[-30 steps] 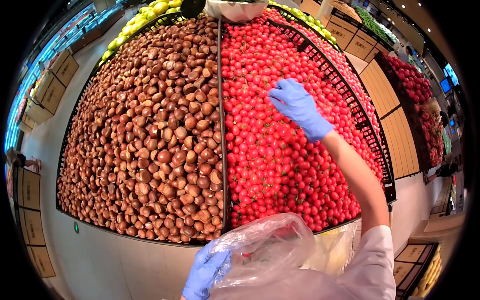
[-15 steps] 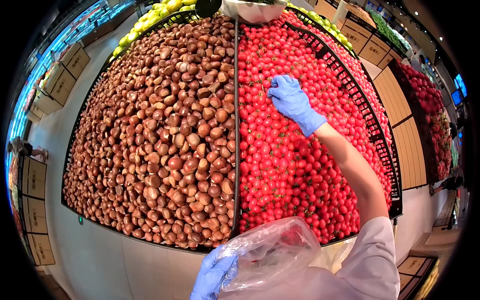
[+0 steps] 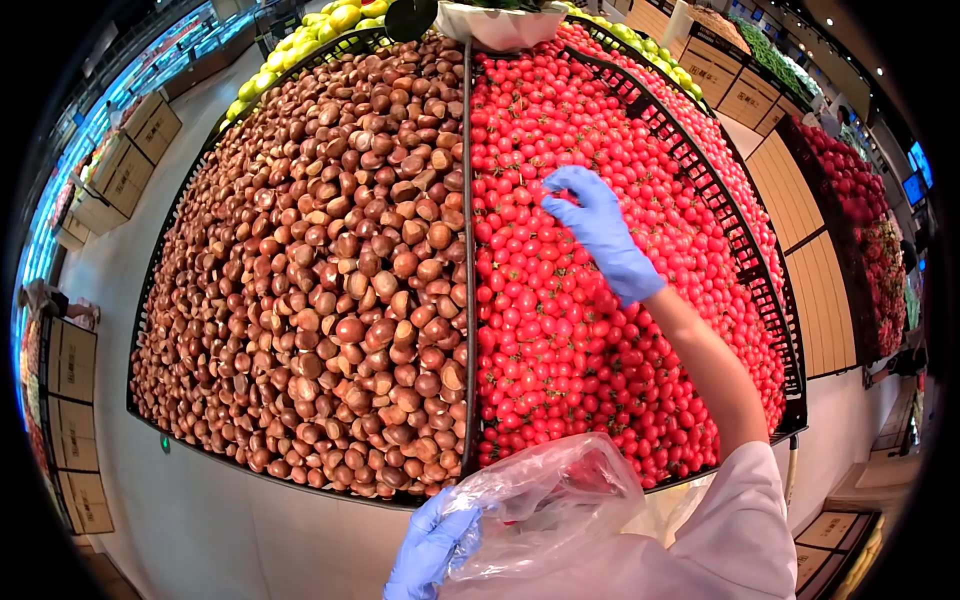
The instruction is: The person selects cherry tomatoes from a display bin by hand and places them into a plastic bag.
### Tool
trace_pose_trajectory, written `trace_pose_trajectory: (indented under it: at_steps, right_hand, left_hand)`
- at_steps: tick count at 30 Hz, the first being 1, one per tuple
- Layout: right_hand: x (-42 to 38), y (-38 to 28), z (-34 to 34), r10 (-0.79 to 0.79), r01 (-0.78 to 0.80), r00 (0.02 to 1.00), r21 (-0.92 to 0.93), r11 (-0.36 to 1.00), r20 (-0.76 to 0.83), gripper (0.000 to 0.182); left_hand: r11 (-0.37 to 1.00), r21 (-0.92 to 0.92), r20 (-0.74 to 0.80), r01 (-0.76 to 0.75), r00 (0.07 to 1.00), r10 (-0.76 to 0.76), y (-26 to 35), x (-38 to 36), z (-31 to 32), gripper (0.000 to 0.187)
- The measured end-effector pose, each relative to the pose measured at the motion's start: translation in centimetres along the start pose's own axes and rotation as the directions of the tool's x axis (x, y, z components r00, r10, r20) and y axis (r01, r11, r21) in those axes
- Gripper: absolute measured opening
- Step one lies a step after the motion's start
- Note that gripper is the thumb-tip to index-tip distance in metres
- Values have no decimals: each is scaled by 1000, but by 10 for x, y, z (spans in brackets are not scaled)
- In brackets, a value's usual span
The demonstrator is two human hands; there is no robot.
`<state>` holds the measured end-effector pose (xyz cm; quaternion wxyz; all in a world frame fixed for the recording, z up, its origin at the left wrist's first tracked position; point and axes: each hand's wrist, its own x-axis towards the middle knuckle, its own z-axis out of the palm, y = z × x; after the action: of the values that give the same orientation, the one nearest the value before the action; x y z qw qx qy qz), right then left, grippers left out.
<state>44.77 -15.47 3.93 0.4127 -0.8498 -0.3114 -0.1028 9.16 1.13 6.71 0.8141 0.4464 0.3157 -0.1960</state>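
Note:
My right hand (image 3: 605, 235), in a blue glove, is over the heap of cherry tomatoes (image 3: 560, 330). Its fingers are bent, with a gap between thumb and forefinger, and nothing shows in that gap. At the bottom, my left hand (image 3: 432, 548), also gloved in blue, is closed on the edge of a clear plastic bag (image 3: 560, 500). The bag hangs in front of the near edge of the display, and a little red shows through it. Part of the left hand's fingers is hidden behind the plastic.
Chestnuts (image 3: 320, 270) fill the left side, parted from the tomatoes by a black divider (image 3: 468, 260). A black slatted rim (image 3: 745, 250) runs along the right. At the back stand a white bowl (image 3: 503, 27) and yellow-green fruit (image 3: 345, 17). Wooden crates (image 3: 790, 200) line the right.
My right hand has lifted slightly off the tomatoes and drawn back, its thumb and forefinger coming apart. My left hand still holds the bag in nearly the same place.

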Motion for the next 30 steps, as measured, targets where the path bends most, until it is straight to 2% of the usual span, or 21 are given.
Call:
trace_pose_trajectory:
  at_steps: [1, 2, 3, 4, 5, 7, 9, 11, 13, 15, 17, 19, 21, 23, 24, 25, 27, 30]
  right_hand:
    - [-8, -10, -5, 327, -341, 936, 564, 752, 130, 20]
    - [-18, -21, -12, 329, -342, 935, 560, 754, 128, 20]
    - [-27, -32, -19, 231, -305, 950, 796, 523, 212, 21]
    - [-35, -43, -26, 109, -271, 961, 936, 225, 253, 23]
    - [-41, -54, -33, 111, -265, 963, 936, 231, 245, 23]
    - [-51, -71, -43, 138, -366, 923, 930, 26, 359, 24]
    - [-58, -80, -49, 118, -346, 933, 937, 44, 339, 26]
    - [-67, -94, -58, 140, -357, 925, 934, -1, 354, 27]
    - [-71, -104, -65, 108, -329, 940, 943, 46, 323, 26]
    - [-77, -116, -77, 67, -342, 940, 909, 239, 335, 25]
    - [-83, -123, -81, 63, -323, 946, 923, 206, 317, 23]
    - [-90, -130, -87, 71, -272, 962, 902, 336, 264, 22]
    - [-99, -139, -87, 93, -253, 968, 914, 318, 235, 21]
    - [-100, -153, -91, 139, -181, 983, 799, 573, 122, 24]
    - [-99, -154, -92, 34, -105, 993, 755, 648, 110, 29]
    - [-99, -158, -92, 27, -100, 994, 755, 648, 108, 29]
    - [-100, -168, -91, -68, 51, 998, 683, 729, -1, 31]
    - [-96, -181, -93, -174, 161, 984, 582, 797, -34, 35]
  left_hand:
    - [1000, -10, 11, -2, 1000, 2, -2, 0, 0, 21]
    - [1000, -12, 16, -1, 1000, 1, -3, 0, 1, 21]
    - [1000, -23, 0, -12, 1000, 12, -4, 0, 3, 21]
    - [999, -34, -16, -24, 1000, 24, -4, 0, 5, 21]
    - [999, -29, -7, -26, 1000, 25, -3, 0, 7, 21]
    - [1000, -6, -8, -18, 1000, 18, -1, -2, 10, 22]
    - [999, 26, 17, -21, 1000, 21, -3, 0, 10, 22]
    - [998, 58, 41, -23, 999, 20, -6, 1, 10, 22]
    - [996, 74, 62, -46, 997, 42, -9, 2, 9, 21]
    - [996, 85, 75, -38, 997, 32, -9, 1, 8, 22]
    - [995, 93, 84, -31, 996, 24, -14, 2, 5, 22]
    - [998, 66, 40, 3, 999, -5, -23, 6, 2, 23]
    - [997, 69, 65, -21, 998, 16, -18, 0, 4, 23]
    - [997, 68, 88, -47, 995, 41, -15, -3, 3, 23]
    - [997, 66, 101, -47, 994, 40, -17, -3, 1, 24]
    - [997, 64, 114, -47, 993, 40, -17, -4, 0, 24]
    - [998, 23, 93, -57, 994, 54, -14, -8, 8, 25]
    - [998, -10, 72, -55, 996, 56, -17, -10, 2, 25]
